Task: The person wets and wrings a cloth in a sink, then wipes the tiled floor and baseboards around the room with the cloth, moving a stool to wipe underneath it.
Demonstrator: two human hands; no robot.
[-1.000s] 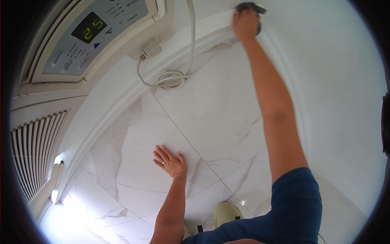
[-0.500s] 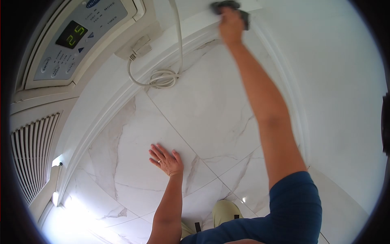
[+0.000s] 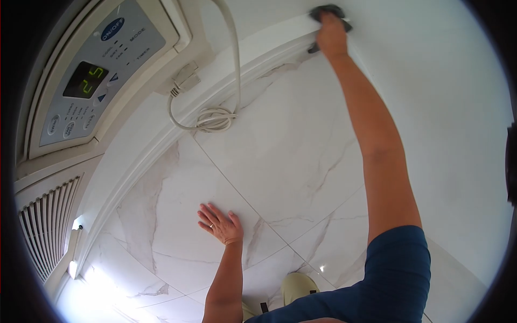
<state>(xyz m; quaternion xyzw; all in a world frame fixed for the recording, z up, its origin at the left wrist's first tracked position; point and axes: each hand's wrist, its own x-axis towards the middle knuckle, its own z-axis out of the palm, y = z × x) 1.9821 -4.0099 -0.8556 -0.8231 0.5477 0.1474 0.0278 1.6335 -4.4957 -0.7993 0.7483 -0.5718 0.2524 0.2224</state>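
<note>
At the top, my right hand (image 3: 332,35) is closed on a dark grey cloth (image 3: 344,21), pressed into the corner where the white skirting (image 3: 269,47) meets the side wall. Part of the cloth sticks out below the hand on its left side. My left hand (image 3: 221,224) lies flat on the marble-patterned floor tile (image 3: 280,134) with its fingers spread, and a ring shows on one finger. Nothing is in that hand.
An air conditioner with a lit control panel (image 3: 86,79) stands at the left, its vent grille (image 3: 51,226) lower down. A coiled white cable (image 3: 215,119) hangs by a plug (image 3: 186,77). My knee (image 3: 298,285) is at the bottom.
My right hand moved left along the wall base with the cloth, then back right into the corner. My left hand stays flat on the floor. The view has shifted slightly.
</note>
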